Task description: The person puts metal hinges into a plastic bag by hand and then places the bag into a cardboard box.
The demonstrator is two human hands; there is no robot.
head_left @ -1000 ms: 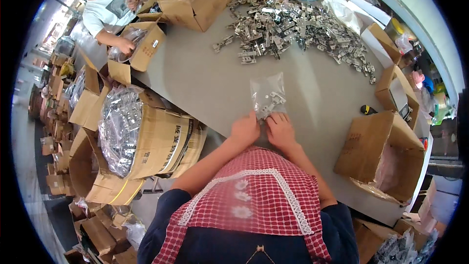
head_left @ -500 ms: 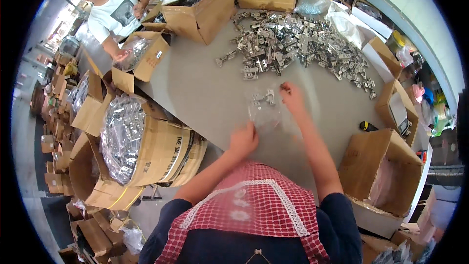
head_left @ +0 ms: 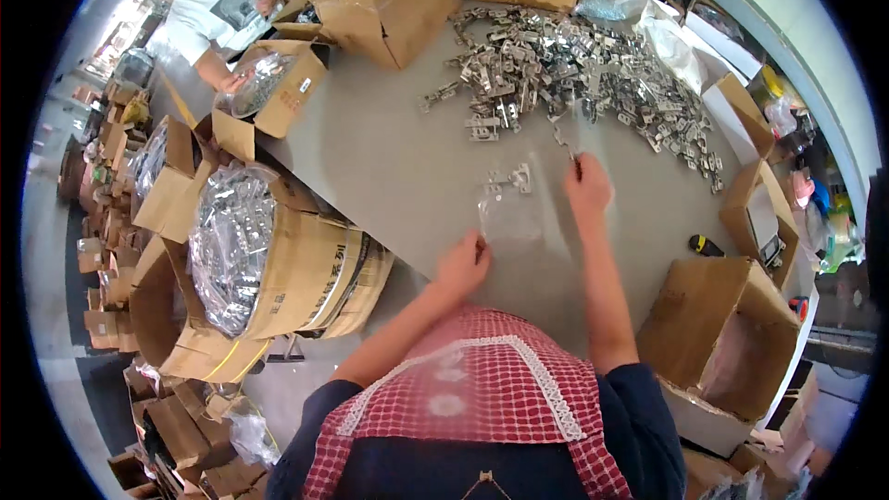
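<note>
Hinges [head_left: 528, 74] on the counter's [head_left: 380, 167] far side
Bag [head_left: 514, 218] in front of them, box [head_left: 690, 315] at right, carton [head_left: 310, 268] at left.

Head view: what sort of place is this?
Probably a small packing workshop: a heap of metal parts on the grey table, a carton filled with plastic-bagged parts, and more cardboard boxes piled at the left.

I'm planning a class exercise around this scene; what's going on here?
Someone in a red checked apron works at a gray table. The left hand holds a clear bag by its near edge, a metal fitting showing at its far end. The right hand is near the metal pile, seemingly pinching another piece.
</note>
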